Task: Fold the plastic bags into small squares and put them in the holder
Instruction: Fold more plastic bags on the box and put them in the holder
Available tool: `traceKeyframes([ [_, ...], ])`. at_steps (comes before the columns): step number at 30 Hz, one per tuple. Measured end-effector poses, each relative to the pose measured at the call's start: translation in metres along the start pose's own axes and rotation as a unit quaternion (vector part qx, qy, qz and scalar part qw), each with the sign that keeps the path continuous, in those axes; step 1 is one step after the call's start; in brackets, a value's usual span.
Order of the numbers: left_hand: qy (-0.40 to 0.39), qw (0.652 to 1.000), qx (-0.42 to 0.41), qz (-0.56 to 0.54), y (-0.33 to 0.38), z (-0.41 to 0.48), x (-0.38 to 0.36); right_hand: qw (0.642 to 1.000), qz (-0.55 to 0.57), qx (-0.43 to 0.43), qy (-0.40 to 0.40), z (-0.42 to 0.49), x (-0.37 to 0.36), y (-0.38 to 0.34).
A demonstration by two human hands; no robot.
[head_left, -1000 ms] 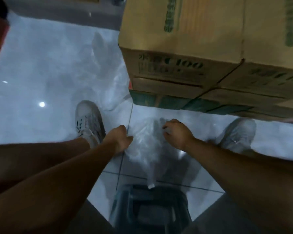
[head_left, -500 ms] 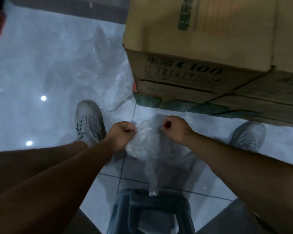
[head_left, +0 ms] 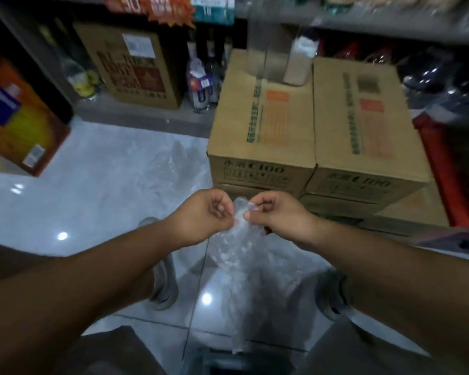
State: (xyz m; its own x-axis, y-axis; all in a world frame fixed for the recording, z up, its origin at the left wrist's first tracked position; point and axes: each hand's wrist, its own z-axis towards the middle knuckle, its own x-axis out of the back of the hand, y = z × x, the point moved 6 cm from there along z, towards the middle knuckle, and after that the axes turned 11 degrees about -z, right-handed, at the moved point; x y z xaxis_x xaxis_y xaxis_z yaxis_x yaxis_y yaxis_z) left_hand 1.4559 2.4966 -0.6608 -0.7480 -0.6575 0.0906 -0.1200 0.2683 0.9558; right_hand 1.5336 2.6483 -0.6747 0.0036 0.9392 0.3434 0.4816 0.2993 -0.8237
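A clear plastic bag (head_left: 237,266) hangs in the air in front of me, above the tiled floor. My left hand (head_left: 203,215) pinches its top edge from the left. My right hand (head_left: 275,213) pinches the same edge from the right, fingers curled, close beside the left. The bag trails down between my knees to a narrow tail near the bottom of the view. More clear plastic bags (head_left: 171,169) lie loose on the floor ahead, left of the cartons. A pale upright container (head_left: 282,60) stands on the cartons; I cannot tell whether it is the holder.
Two stacked brown cartons (head_left: 309,136) stand just beyond my hands. A shelf with bottles (head_left: 201,82) and another carton (head_left: 136,63) lines the back. An orange box (head_left: 19,117) is at the left, a red crate (head_left: 444,171) at the right. My shoes rest on the floor below.
Both hands have lifted the bag off the floor and drawn close together at its top edge. The view has tilted up, bringing the shelf and carton tops into sight.
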Motion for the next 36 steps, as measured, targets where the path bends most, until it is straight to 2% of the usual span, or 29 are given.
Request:
traceKeyframes([
  [5, 0.082, 0.990, -0.033, -0.112, 0.079, -0.017, 0.000, 0.991, 0.004, 0.097, 0.088, -0.040, 0.057, -0.075],
  [9, 0.070, 0.977, -0.014, -0.202, 0.122, -0.011, 0.001, 0.976, -0.001, 0.169, 0.140, -0.052, 0.102, -0.121],
  [13, 0.036, 0.982, -0.041, -0.182, 0.158, 0.012, 0.002, 0.960, 0.000, 0.212, 0.186, -0.048, 0.134, -0.143],
  [16, 0.059, 0.981, -0.057, -0.176, 0.174, 0.035, 0.011, 0.957, 0.023, 0.210, 0.200, -0.038, 0.152, -0.145],
  [22, 0.042, 0.982, -0.043, -0.181, 0.184, 0.069, 0.004, 0.965, 0.018, 0.190, 0.181, -0.010, 0.166, -0.146],
  [27, 0.112, 0.978, -0.082, -0.155, 0.195, 0.090, 0.021, 0.967, 0.010, 0.157, 0.198, 0.004, 0.187, -0.141],
  [29, 0.158, 0.973, -0.095, -0.142, 0.195, 0.095, 0.033, 0.969, -0.015, 0.129, 0.211, 0.007, 0.199, -0.134],
  [32, 0.176, 0.973, -0.113, -0.100, 0.195, 0.099, 0.038, 0.971, -0.086, 0.094, 0.203, 0.011, 0.203, -0.126],
  [34, 0.169, 0.975, -0.127, -0.063, 0.195, 0.101, 0.032, 0.948, -0.166, 0.109, 0.249, 0.007, 0.203, -0.128],
  [36, 0.158, 0.977, -0.138, -0.039, 0.196, 0.103, 0.024, 0.910, -0.225, 0.175, 0.302, -0.005, 0.199, -0.143],
])
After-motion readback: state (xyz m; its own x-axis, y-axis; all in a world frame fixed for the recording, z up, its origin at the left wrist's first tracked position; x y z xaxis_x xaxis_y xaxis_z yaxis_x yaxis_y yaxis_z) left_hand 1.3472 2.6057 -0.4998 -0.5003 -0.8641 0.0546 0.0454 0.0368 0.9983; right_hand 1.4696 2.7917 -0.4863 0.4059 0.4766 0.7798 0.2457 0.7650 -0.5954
